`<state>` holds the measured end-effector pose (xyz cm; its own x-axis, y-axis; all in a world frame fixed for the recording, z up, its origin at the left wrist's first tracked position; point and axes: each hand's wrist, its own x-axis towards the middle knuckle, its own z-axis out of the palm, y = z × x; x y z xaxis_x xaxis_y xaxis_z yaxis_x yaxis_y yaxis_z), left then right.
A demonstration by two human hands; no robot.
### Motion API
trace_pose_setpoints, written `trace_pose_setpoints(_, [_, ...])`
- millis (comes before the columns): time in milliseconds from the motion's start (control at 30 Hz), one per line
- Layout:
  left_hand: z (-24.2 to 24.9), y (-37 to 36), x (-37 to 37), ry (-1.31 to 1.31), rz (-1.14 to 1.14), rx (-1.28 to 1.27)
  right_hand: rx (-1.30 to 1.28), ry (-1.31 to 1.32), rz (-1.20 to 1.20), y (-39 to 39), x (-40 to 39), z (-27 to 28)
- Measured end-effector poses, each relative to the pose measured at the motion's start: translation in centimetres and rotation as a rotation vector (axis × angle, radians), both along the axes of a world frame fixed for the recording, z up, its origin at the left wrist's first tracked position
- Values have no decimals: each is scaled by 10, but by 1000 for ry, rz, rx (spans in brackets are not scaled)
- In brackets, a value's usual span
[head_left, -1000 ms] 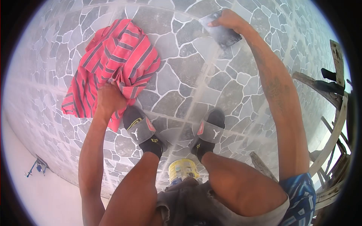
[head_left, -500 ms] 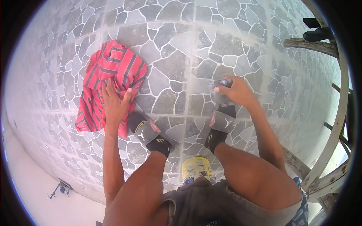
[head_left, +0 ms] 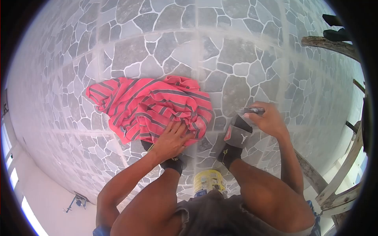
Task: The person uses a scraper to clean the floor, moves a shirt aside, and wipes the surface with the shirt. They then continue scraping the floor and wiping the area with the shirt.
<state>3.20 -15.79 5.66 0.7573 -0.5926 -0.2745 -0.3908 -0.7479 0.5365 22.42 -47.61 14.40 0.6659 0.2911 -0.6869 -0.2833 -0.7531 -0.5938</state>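
Observation:
A crumpled red cloth with dark stripes [head_left: 153, 104] lies spread over the stone-patterned tiles, left of centre. My left hand [head_left: 171, 141] presses on its near edge, fingers bent into the folds. The cloth partly covers the slipper on my left foot. In my right hand [head_left: 269, 120] is a short, flat, dark tool smeared with white [head_left: 252, 111], pinched between thumb and fingers just beyond the toes of my right foot. The grip hides much of this tool. A grey slipper [head_left: 239, 137] over a black sock is on that foot.
A yellow bucket [head_left: 208, 181] stands between my legs, close to my body. Rough wooden poles [head_left: 340, 169] form a frame along the right side. White grout lines run across the tiled surface [head_left: 165, 51]. A pale wall edge [head_left: 43, 173] lies at lower left.
My left hand and the cloth have moved right, and the cloth is more spread out. My right hand has drawn back toward me and slightly right, still with the dark tool.

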Motion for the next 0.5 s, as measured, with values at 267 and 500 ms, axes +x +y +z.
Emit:
trace_pose_setpoints(267, [-52, 8, 182, -335, -82, -128, -89, -47, 64, -6, -19, -1])
trace_pose_setpoints(500, [-37, 96, 313, -288, 723, 523, -102, -28, 55, -3, -21, 33])
